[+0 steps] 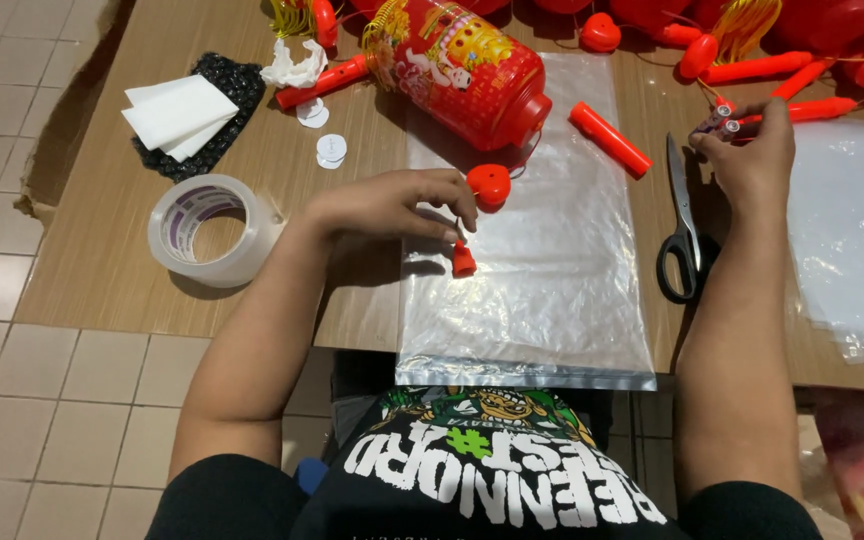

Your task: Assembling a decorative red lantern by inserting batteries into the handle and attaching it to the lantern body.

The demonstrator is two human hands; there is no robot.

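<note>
Glossy clear plastic bag [542, 300] under left hand [392, 205] pinching small red cap [463, 261].

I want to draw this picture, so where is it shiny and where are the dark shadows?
Head view: light glares off the clear plastic sheet; a soft shadow lies under the left hand and inside the tape roll; the right hand looks slightly blurred; table edges bend a little toward the corners.

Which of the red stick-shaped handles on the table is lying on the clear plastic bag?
The short red handle left of the scissors lies alone on the clear plastic bag; the other handles rest on bare wood near the table's far edge.
</note>
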